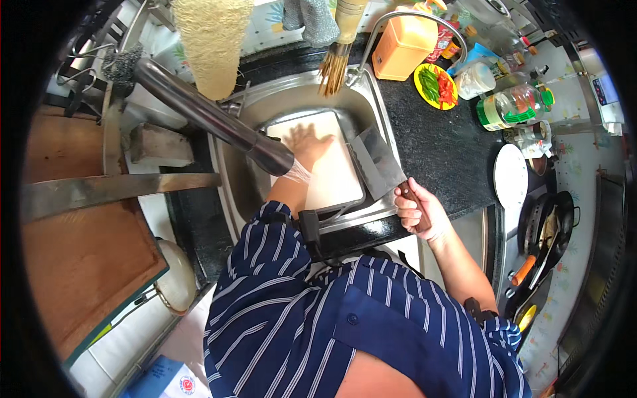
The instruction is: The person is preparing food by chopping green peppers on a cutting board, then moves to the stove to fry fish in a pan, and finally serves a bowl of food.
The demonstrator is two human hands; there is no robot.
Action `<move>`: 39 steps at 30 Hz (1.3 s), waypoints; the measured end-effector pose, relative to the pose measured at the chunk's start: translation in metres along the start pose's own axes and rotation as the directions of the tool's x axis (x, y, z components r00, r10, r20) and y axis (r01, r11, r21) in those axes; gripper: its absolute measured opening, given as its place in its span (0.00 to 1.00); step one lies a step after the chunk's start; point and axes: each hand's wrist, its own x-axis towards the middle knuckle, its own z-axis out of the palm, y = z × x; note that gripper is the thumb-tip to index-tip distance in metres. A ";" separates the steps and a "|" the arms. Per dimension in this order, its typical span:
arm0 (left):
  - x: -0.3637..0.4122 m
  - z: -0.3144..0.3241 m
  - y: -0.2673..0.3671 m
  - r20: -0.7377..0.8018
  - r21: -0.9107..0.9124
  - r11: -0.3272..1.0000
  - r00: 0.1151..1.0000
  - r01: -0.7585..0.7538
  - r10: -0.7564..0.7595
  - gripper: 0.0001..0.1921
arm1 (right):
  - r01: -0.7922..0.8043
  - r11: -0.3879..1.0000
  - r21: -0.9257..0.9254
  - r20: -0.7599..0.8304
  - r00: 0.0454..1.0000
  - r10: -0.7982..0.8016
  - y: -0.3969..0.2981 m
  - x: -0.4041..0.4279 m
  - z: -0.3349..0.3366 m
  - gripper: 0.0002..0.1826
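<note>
My left hand [304,142] lies flat with its fingers spread on a white cutting board [333,174]. That board sits in the stainless steel sink [234,189], partly covered by my hand and forearm. Water [298,171] runs from the dark faucet spout [224,119] onto my wrist. My right hand [423,211] is wrapped round the wooden handle [414,199] of a cleaver. The cleaver's broad blade [380,164] extends over the sink's right side, beside the board. Whether the blade touches the board or the rim, I cannot tell.
A loofah [211,45] and a bamboo brush [334,64] hang above the sink's far side. On the right counter are an orange pump bottle [403,45], a yellow plate [423,99] of cut green and red peppers, a plastic bottle [512,107], a white plate [510,176] and a wok [562,224].
</note>
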 end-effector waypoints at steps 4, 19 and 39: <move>-0.031 0.010 0.005 0.276 0.129 0.616 0.625 -0.777 0.730 0.35 | -0.003 1.000 -0.011 -0.022 1.000 0.003 -0.002 0.000 -0.002 0.19; -0.015 -0.160 -0.087 -0.439 0.636 0.628 0.460 -0.448 0.772 0.26 | -0.451 0.891 0.052 0.063 0.892 0.448 0.041 0.108 0.078 0.16; -0.043 -0.192 -0.047 -0.275 0.684 0.730 0.926 -0.001 0.259 0.26 | -0.207 -0.824 0.528 0.703 0.650 0.287 -0.026 -0.208 0.352 0.16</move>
